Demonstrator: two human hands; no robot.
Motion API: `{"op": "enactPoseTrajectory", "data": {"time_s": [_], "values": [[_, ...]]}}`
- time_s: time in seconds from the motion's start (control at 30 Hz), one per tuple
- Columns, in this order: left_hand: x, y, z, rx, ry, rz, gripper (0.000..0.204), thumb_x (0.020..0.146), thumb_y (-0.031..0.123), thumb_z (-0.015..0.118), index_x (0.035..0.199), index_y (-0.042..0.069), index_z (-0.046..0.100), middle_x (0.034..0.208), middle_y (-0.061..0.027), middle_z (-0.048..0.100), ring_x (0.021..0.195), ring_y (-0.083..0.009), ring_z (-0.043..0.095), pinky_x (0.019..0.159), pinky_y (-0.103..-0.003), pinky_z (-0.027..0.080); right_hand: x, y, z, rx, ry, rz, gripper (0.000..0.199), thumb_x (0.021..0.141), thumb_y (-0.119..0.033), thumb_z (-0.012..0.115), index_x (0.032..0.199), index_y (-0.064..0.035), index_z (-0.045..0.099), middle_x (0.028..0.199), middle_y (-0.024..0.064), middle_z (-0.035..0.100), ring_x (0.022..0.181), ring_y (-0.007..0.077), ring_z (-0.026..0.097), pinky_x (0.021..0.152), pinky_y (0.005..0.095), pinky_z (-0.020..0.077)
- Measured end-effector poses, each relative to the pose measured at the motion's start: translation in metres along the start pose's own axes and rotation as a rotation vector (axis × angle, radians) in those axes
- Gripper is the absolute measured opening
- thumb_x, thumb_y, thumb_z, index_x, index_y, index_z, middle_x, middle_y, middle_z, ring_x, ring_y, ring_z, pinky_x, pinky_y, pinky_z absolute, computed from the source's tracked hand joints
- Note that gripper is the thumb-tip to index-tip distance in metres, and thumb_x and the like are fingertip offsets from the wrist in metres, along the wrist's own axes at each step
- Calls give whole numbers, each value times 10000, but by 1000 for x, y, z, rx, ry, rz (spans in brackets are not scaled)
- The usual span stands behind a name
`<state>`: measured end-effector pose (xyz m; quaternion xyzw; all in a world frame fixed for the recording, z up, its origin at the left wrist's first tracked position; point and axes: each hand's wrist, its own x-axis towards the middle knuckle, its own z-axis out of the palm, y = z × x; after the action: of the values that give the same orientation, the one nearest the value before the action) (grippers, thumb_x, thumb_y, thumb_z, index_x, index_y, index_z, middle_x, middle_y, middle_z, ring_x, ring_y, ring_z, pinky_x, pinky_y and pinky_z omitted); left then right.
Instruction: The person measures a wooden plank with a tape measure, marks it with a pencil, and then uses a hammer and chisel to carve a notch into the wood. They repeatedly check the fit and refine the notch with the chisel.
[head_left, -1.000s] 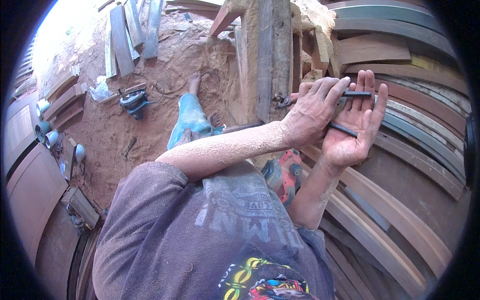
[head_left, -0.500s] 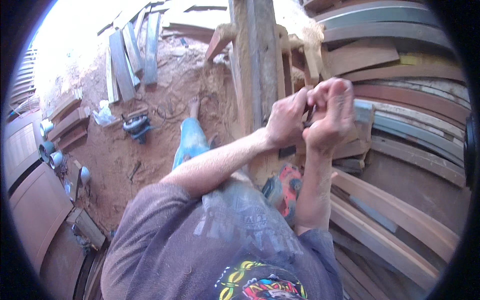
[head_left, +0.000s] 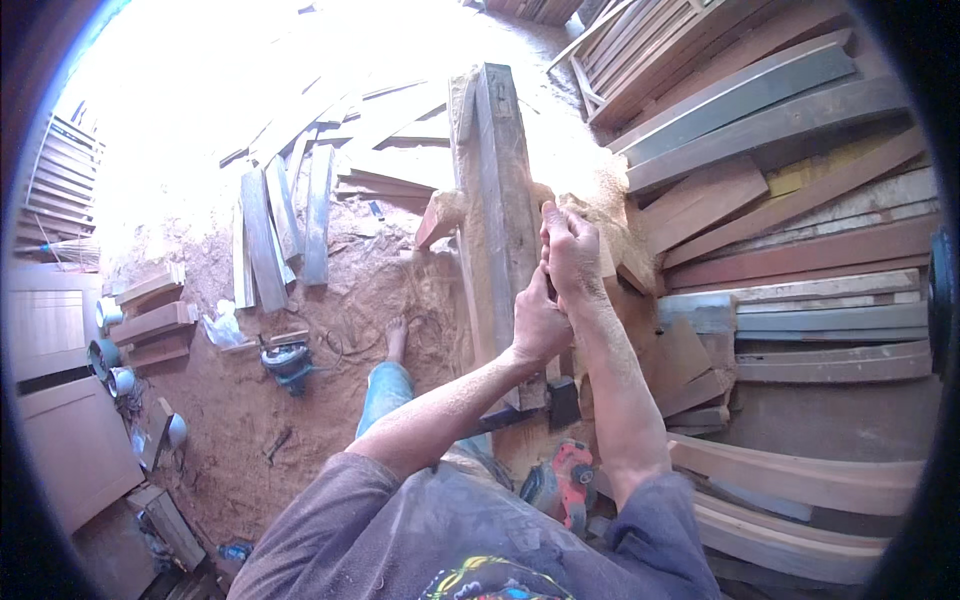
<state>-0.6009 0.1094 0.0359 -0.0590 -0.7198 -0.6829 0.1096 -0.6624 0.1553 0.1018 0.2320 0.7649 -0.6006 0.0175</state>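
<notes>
Both my hands are together above the right side of a long, dust-covered wooden beam [head_left: 505, 170]. My left hand [head_left: 541, 318], the nearer one, has its fingers curled closed. Just beyond it, my right hand [head_left: 574, 252] is also closed, its fingers bent in. Something small and dark shows between them, too hidden to name. Wood dust coats both forearms. Close to my left wrist, a dark block-like tool head [head_left: 564, 403] lies at the beam's near end. A red and dark power tool [head_left: 573, 478] rests by my body, below my right forearm.
Stacked boards [head_left: 830, 330] line the right side. Loose planks [head_left: 262, 235] lie on the dusty ground at far left. A blue-grey power tool [head_left: 287, 366] and a hammer-like tool [head_left: 278, 444] sit on the floor. Panelled wooden doors [head_left: 78, 430] stand at left.
My hands have moved left and lower in view, closer together, and the right hand has turned over. The view has tilted up, showing more of the beam's far end.
</notes>
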Motion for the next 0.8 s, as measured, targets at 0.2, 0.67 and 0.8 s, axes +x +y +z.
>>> {"op": "enactPoseTrajectory", "data": {"time_s": [0.2,0.67,0.8], "values": [[-5,12,-32,-53,-131,-116,484,879,253,776,1241,-1,578,981,-285,735,972,-509,712,791,-534,573,-46,-1,3,183,10,-245,382,1076,-282,620,739,-135,515,636,-71,425,563,29,365,490,236,279],[8,2,-14,-42,-135,-450,635,921,407,786,1376,9,593,1223,-233,739,1260,-381,680,980,-448,545,7,-19,13,75,-81,17,381,1084,-315,567,772,-98,594,613,-45,435,547,67,423,543,239,345],[9,-7,-21,-98,-164,-458,738,944,453,719,1444,-44,499,1225,-299,716,1179,-482,679,986,-554,535,14,-13,24,85,-152,19,328,1062,-332,587,849,-85,624,696,-22,515,592,93,471,570,293,392]]}}
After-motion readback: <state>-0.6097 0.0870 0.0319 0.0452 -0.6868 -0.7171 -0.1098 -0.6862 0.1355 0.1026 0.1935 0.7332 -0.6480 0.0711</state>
